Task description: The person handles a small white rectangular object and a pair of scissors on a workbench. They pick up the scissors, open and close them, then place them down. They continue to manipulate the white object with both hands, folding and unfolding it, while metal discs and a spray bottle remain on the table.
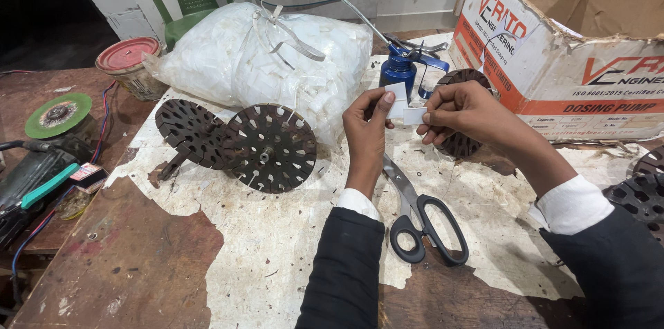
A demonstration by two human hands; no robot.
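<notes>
1. Slotted metal discs (238,144), dark and round, at nine o'clock of my hands.
2. My left hand (366,128): fingers pinched on a small white paper slip (395,91), upright.
3. My right hand (465,111): fingertips closed on a second paper slip (413,116), long axis level, pointing to nine o'clock.
4. Scissors (422,222), six o'clock, blades toward eleven.

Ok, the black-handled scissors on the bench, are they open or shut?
Shut. The scissors lie flat on the bench with both blades together as one strip and the two black handle loops touching, below the left hand; neither hand touches them.
</notes>
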